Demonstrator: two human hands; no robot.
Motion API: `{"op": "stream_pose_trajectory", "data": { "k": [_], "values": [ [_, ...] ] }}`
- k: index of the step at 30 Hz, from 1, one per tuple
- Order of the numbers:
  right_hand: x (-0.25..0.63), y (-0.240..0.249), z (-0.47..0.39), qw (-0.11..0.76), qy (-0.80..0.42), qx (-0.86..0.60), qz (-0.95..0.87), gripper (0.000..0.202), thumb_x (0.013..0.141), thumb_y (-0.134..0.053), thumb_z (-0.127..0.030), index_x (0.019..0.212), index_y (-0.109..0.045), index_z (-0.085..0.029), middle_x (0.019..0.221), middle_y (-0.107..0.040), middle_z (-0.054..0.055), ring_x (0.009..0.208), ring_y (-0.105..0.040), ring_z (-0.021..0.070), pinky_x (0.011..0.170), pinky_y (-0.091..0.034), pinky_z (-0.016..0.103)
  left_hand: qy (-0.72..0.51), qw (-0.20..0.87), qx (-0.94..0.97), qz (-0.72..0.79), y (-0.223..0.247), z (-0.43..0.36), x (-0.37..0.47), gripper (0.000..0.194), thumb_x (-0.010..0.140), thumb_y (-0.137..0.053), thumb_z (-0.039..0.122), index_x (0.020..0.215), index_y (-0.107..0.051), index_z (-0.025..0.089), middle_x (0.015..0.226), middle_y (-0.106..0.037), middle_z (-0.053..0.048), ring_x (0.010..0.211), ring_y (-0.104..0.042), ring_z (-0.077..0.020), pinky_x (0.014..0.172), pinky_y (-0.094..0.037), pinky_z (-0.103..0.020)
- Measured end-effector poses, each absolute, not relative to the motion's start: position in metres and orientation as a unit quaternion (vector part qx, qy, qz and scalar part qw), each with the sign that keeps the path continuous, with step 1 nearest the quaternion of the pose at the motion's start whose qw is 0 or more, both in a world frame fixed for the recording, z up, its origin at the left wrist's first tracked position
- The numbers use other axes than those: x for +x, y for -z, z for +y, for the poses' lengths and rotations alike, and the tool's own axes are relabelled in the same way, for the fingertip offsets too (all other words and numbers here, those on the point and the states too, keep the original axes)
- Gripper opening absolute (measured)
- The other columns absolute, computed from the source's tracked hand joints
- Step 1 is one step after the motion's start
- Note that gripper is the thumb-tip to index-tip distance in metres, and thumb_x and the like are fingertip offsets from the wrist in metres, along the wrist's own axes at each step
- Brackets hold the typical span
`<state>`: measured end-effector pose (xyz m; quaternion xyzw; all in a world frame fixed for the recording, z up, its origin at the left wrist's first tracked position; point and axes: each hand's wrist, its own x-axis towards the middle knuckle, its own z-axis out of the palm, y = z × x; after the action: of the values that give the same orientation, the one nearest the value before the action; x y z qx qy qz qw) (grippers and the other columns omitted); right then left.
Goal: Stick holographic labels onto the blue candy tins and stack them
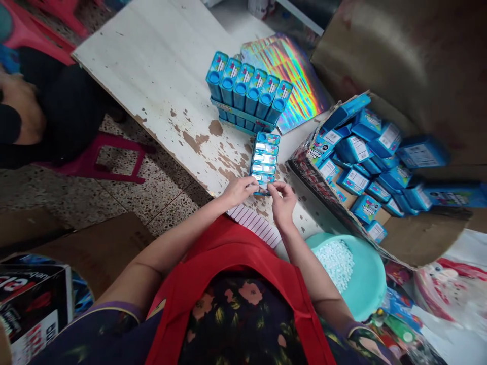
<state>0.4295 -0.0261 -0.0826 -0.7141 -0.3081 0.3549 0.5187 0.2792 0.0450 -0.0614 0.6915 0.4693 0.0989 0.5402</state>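
Observation:
A short row of small blue candy boxes (pixel 265 159) stands close together on the worn table, several with shiny silver strips across their tops. At the near end of this row, my left hand (pixel 242 190) comes in from the left, its fingertips closed over the nearest box. My right hand (pixel 283 200) faces it from the other side, thumb and forefinger pinched together. Whatever lies between the fingertips is too small to make out. Behind the row, taller blue candy boxes (pixel 242 88) stand side by side in a blue tray (pixel 243 117).
Shiny rainbow-coloured sheets (pixel 294 76) lie behind the tray. A cardboard carton (pixel 319 187) of blue boxes stands to the right, above a turquoise basin (pixel 367 274) holding small white pieces. A striped strip (pixel 254 223) lies along the table's near edge. At left sits another person (pixel 49 101).

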Motion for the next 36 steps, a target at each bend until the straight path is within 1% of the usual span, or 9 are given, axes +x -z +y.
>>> {"op": "stream_pose_trajectory", "data": {
  "k": [3,6,12,17,20,25,29,33,36],
  "values": [
    [0.43,0.085,0.019,0.548,-0.341,-0.7,-0.306,0.024,0.073,-0.068,-0.039,0.078,-0.064,-0.016,0.073,-0.064,0.001,0.067,-0.056,0.0131,0.066,-0.048,0.027,-0.134,0.494,0.715,0.475,0.053,0.086,0.283,0.021,0.084,-0.049,0.033,0.09,-0.064,0.019,0.066,-0.059,0.002,0.067,-0.054,-0.0143,0.064,-0.04,-0.025],
    [0.433,0.084,0.069,0.567,-0.331,-0.689,-0.308,0.022,0.072,-0.067,-0.036,0.077,-0.063,-0.015,0.071,-0.065,0.0,0.067,-0.057,0.0124,0.068,-0.049,0.026,-0.172,0.454,0.725,0.488,0.05,0.128,0.29,0.023,0.083,-0.049,0.028,0.102,-0.058,0.019,0.065,-0.056,0.004,0.066,-0.053,-0.0145,0.064,-0.04,-0.025],
    [0.441,0.095,0.13,0.554,-0.332,-0.715,-0.266,0.021,0.069,-0.065,-0.03,0.08,-0.067,-0.012,0.069,-0.066,0.001,0.064,-0.06,0.0138,0.065,-0.048,0.026,-0.19,0.393,0.756,0.487,0.068,0.182,0.304,0.013,0.084,-0.044,0.02,0.093,-0.051,0.018,0.067,-0.052,0.002,0.067,-0.05,-0.0155,0.067,-0.038,-0.026],
    [0.449,0.101,0.135,0.499,-0.301,-0.756,-0.297,0.017,0.068,-0.063,-0.027,0.076,-0.07,-0.013,0.066,-0.067,0.0,0.062,-0.06,0.0152,0.064,-0.047,0.027,-0.178,0.391,0.751,0.501,0.086,0.194,0.311,0.01,0.084,-0.045,0.021,0.092,-0.05,0.019,0.069,-0.051,0.001,0.068,-0.049,-0.0167,0.067,-0.036,-0.028],
    [0.451,0.1,0.135,0.497,-0.297,-0.761,-0.292,0.015,0.067,-0.063,-0.025,0.074,-0.071,-0.014,0.066,-0.068,0.0,0.062,-0.06,0.0148,0.065,-0.046,0.027,-0.185,0.4,0.743,0.503,0.09,0.195,0.312,0.009,0.083,-0.045,0.021,0.091,-0.05,0.02,0.068,-0.051,0.001,0.067,-0.048,-0.0169,0.066,-0.036,-0.029],
    [0.455,0.095,0.135,0.55,-0.411,-0.705,-0.177,0.015,0.064,-0.07,-0.027,0.073,-0.069,-0.015,0.053,-0.059,-0.004,0.051,-0.051,0.0103,0.051,-0.041,0.022,-0.237,0.444,0.719,0.48,0.091,0.188,0.309,0.007,0.083,-0.045,0.024,0.089,-0.047,0.02,0.066,-0.05,0.003,0.064,-0.047,-0.0149,0.064,-0.036,-0.028],
    [0.461,0.089,0.13,0.558,-0.484,-0.667,-0.1,0.018,0.06,-0.073,-0.027,0.072,-0.067,-0.016,0.054,-0.059,-0.005,0.051,-0.05,0.0091,0.046,-0.035,0.019,-0.285,0.468,0.696,0.464,0.088,0.178,0.31,0.009,0.084,-0.046,0.028,0.09,-0.046,0.021,0.065,-0.05,0.004,0.065,-0.049,-0.0139,0.065,-0.037,-0.027],
    [0.46,0.097,0.128,0.565,-0.416,-0.694,-0.163,0.018,0.063,-0.071,-0.031,0.073,-0.066,-0.016,0.065,-0.061,-0.004,0.059,-0.051,0.0104,0.056,-0.043,0.023,-0.286,0.46,0.689,0.482,0.088,0.176,0.313,0.009,0.083,-0.047,0.028,0.09,-0.046,0.021,0.065,-0.05,0.005,0.065,-0.05,-0.0138,0.065,-0.037,-0.027],
    [0.456,0.104,0.131,0.515,-0.306,-0.761,-0.25,0.018,0.066,-0.067,-0.031,0.075,-0.068,-0.015,0.079,-0.062,0.0,0.065,-0.05,0.0115,0.073,-0.047,0.029,-0.258,0.434,0.702,0.502,0.092,0.181,0.313,0.008,0.084,-0.046,0.025,0.091,-0.046,0.022,0.065,-0.051,0.004,0.064,-0.048,-0.0143,0.065,-0.036,-0.028]
  ]
}}
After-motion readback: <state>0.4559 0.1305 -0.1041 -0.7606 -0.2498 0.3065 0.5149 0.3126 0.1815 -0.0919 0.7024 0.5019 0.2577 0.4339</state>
